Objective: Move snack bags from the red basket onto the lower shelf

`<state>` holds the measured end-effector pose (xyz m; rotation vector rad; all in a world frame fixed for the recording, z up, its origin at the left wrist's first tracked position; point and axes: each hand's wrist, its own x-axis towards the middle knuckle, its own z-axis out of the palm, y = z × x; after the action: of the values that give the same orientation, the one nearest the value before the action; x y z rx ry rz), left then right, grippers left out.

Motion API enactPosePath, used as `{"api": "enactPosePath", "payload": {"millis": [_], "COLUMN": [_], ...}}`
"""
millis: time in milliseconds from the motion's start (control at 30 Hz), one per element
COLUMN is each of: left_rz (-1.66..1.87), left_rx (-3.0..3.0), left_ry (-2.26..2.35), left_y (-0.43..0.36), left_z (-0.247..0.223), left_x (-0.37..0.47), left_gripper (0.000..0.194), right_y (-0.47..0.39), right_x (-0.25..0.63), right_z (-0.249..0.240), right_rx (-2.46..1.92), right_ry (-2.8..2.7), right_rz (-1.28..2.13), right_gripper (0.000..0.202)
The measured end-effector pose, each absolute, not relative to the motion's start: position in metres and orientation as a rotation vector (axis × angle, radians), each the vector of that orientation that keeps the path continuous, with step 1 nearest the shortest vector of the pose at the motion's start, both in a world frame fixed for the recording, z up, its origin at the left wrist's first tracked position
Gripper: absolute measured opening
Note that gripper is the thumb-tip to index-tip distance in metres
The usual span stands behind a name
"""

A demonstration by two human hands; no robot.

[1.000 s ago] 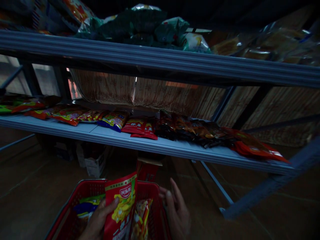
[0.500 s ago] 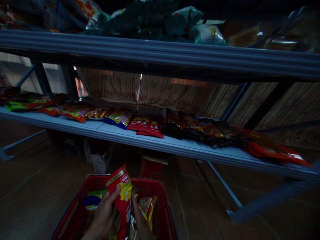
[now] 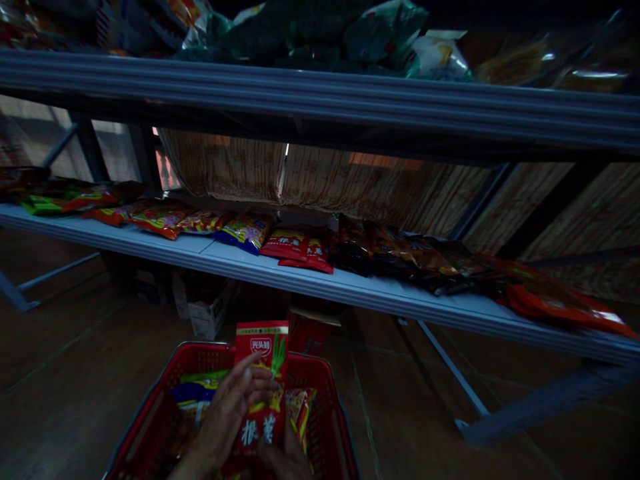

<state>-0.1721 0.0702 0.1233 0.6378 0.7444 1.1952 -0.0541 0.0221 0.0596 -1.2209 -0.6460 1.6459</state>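
A red snack bag (image 3: 277, 393) with a gold top strip, a green scallion picture and white lettering stands upright over the red shopping basket (image 3: 327, 393). My right hand (image 3: 287, 457) grips its lower right part, thumb on the front; the other fingers are hidden behind. Across the bag's front left lie the stretched fingers of my left hand (image 3: 227, 407), touching it without closing round it. Beneath my hands the basket holds other packets, among them a blue and green packet (image 3: 193, 390) and a yellow and red packet (image 3: 303, 407).
Ahead runs a metal shelf (image 3: 210, 250) with a row of snack bags, including red bags (image 3: 293, 243) like the held one and dark bags (image 3: 395, 250). An upper shelf (image 3: 320, 100) carries more bags. Cardboard boxes (image 3: 207, 317) sit on the floor below.
The bag has turned so that its lettered front faces me. My left hand has gone from gripping its edge to lying across the front. The view has shifted slightly.
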Motion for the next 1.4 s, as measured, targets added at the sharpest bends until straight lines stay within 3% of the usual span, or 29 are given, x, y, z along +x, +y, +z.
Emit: {"api": "enactPosePath", "payload": {"millis": [267,467,733,1100,1267,1400], "left_rz": [1.459,1.21,0.909,0.891,0.919,0.899], "left_rx": [0.607,0.569,0.465,0.452,0.531,0.529], "left_ry": [1.367,1.4,1.075,0.812,0.879,0.894], "left_y": [0.086,0.076,0.062,0.058,0.063,0.061], "left_z": [0.114,0.118,0.123,0.11,0.107,0.107], "left_x": [-0.201,-0.197,-0.185,-0.193,-0.198,-0.197], "left_gripper": [0.029,0.026,0.038,0.053,0.077,0.08], "right_y": [0.028,0.027,0.034,0.037,0.039,0.043], "right_x": [-0.045,-0.037,-0.024,-0.008,-0.008,-0.005], "right_z": [0.072,0.102,0.092,0.079,0.071,0.061], "right_rx": [-1.13,-1.074,-1.073,-1.365,-1.097,-1.059], "right_ry": [-0.288,-0.238,-0.328,-0.502,-0.614,-0.72], "right_rz": [1.828,1.843,1.804,1.715,1.865,1.879], "right_gripper": [0.065,0.055,0.052,0.057,0.068,0.063]}}
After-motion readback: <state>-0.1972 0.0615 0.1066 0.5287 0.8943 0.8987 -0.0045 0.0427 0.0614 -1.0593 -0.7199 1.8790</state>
